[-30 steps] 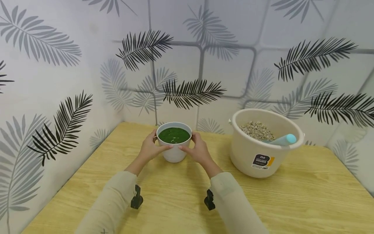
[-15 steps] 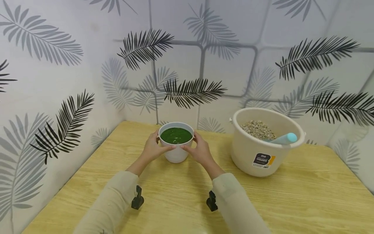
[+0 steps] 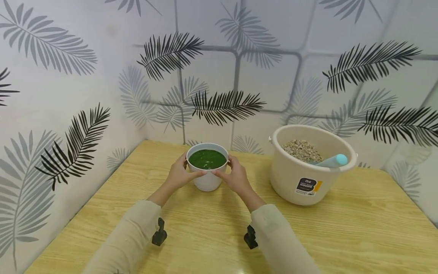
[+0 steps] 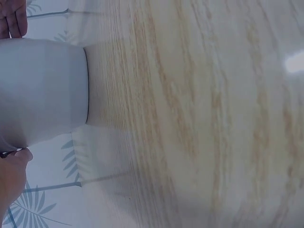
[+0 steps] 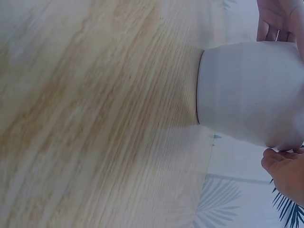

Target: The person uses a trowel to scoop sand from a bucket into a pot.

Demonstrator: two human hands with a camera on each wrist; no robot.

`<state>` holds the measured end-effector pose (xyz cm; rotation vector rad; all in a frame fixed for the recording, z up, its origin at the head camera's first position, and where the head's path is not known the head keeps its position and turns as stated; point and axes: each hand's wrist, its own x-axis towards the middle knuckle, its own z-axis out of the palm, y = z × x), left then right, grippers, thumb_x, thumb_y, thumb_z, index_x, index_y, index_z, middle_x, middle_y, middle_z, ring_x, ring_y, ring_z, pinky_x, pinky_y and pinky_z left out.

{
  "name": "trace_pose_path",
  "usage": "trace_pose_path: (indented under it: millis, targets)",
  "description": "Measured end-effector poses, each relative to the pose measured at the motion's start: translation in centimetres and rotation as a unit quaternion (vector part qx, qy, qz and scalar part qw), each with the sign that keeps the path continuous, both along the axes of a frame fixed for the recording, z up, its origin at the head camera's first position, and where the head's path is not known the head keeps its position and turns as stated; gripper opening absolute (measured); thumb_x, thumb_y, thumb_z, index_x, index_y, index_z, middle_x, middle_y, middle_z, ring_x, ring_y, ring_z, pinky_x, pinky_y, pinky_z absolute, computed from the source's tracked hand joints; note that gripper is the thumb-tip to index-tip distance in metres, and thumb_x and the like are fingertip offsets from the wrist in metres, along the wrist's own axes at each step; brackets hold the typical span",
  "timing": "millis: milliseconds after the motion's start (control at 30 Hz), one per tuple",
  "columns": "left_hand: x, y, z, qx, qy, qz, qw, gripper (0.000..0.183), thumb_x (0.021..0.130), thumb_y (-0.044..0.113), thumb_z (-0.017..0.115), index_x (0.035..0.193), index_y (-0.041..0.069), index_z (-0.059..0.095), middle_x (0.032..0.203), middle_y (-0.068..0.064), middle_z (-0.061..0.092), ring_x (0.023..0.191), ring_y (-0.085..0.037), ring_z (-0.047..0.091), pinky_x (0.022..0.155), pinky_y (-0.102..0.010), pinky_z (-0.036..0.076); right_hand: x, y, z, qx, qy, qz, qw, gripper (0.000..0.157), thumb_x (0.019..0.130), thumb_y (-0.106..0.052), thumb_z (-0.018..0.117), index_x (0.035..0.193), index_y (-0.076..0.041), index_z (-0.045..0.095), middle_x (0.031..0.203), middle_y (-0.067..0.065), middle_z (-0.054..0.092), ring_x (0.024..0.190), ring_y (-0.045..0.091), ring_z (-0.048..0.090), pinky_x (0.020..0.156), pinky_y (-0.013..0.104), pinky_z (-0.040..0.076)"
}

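Grasped between left hand [image 3: 180, 174] and right hand [image 3: 237, 176], thumbs laid across its near side, a white pot [image 3: 207, 183] of green contents [image 3: 207, 159] is held upright on a wooden table [image 3: 205, 232], left of a cream bucket [image 3: 285, 180]. Inside the bucket, coarse grains [image 3: 302, 149] and a blue-tipped handle [image 3: 332, 161] are seen; behind it, a leaf-patterned wall [image 3: 263, 83].

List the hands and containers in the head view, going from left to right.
Left hand, white pot, right hand, cream bucket.
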<state>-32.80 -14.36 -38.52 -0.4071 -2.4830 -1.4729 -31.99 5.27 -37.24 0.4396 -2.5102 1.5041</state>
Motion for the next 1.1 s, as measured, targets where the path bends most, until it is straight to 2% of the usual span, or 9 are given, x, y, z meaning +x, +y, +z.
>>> trace_pose_path:
  millis: [233, 500, 700, 833, 933, 1067, 1100]
  targets:
    - [0.4, 0.2, 0.3, -0.011, 0.003, 0.001, 0.9999, 0.083, 0.07, 0.026, 0.077, 0.138, 0.005, 0.033, 0.137, -0.015, 0.043, 0.131, -0.031, 0.036, 0.107, -0.044, 0.032, 0.4, 0.3, 0.1, 0.004, 0.003, -0.008, 1.0, 0.07, 0.076, -0.025, 0.072, 0.132, 0.0, 0.039, 0.133, 0.017, 0.047, 0.124, 0.033, 0.045, 0.104, 0.047, 0.036]
    - [0.9, 0.6, 0.5, 0.016, -0.003, -0.019, 0.9997, 0.082, 0.071, 0.023, 0.077, 0.138, 0.004, 0.033, 0.139, -0.016, 0.04, 0.132, -0.031, 0.033, 0.108, -0.044, 0.028, 1.0, 0.6, 0.1, 0.0, -0.001, -0.007, 1.0, 0.069, 0.076, -0.024, 0.073, 0.131, 0.001, 0.039, 0.132, 0.017, 0.048, 0.123, 0.032, 0.045, 0.105, 0.046, 0.034]
    - [1.3, 0.7, 0.3, 0.013, 0.001, -0.017, 0.9998, 0.08, 0.07, 0.022, 0.078, 0.136, 0.004, 0.036, 0.136, -0.016, 0.044, 0.13, -0.031, 0.036, 0.107, -0.044, 0.031, 1.5, 0.9, 0.1, -0.013, -0.007, -0.002, 1.0, 0.069, 0.075, -0.024, 0.074, 0.129, 0.001, 0.04, 0.132, 0.017, 0.048, 0.125, 0.03, 0.044, 0.108, 0.045, 0.031]
    - [1.7, 0.9, 0.1, 0.011, -0.007, -0.021, 0.9997, 0.083, 0.07, 0.024, 0.077, 0.138, 0.005, 0.033, 0.14, -0.015, 0.04, 0.132, -0.029, 0.033, 0.108, -0.042, 0.03, 1.9, 1.1, 0.0, -0.024, -0.008, 0.004, 1.0, 0.067, 0.075, -0.022, 0.073, 0.128, 0.003, 0.04, 0.131, 0.018, 0.049, 0.125, 0.031, 0.043, 0.108, 0.045, 0.03]
    - [2.3, 1.1, 0.6, 0.011, -0.016, -0.024, 0.9995, 0.085, 0.072, 0.023, 0.076, 0.14, 0.003, 0.03, 0.142, -0.016, 0.036, 0.133, -0.03, 0.031, 0.108, -0.041, 0.03, 2.1, 1.3, 0.0, -0.026, -0.011, 0.004, 1.0, 0.067, 0.075, -0.022, 0.073, 0.128, 0.003, 0.04, 0.132, 0.018, 0.049, 0.125, 0.031, 0.043, 0.109, 0.045, 0.03]
    - [2.5, 1.2, 0.7, 0.006, -0.016, -0.023, 0.9996, 0.088, 0.072, 0.025, 0.076, 0.141, 0.003, 0.027, 0.142, -0.016, 0.035, 0.134, -0.03, 0.031, 0.108, -0.041, 0.03, 2.4, 1.4, 0.1, -0.019, -0.001, 0.001, 1.0, 0.067, 0.075, -0.022, 0.073, 0.128, 0.003, 0.04, 0.13, 0.019, 0.049, 0.124, 0.032, 0.045, 0.107, 0.046, 0.032]
    - [2.2, 1.2, 0.3, 0.006, -0.012, -0.023, 0.9996, 0.088, 0.071, 0.027, 0.077, 0.141, 0.004, 0.027, 0.142, -0.015, 0.036, 0.134, -0.029, 0.031, 0.108, -0.04, 0.03, 2.4, 1.4, 0.1, -0.02, -0.001, 0.0, 1.0, 0.067, 0.075, -0.022, 0.073, 0.127, 0.003, 0.04, 0.13, 0.019, 0.05, 0.123, 0.032, 0.045, 0.106, 0.046, 0.033]
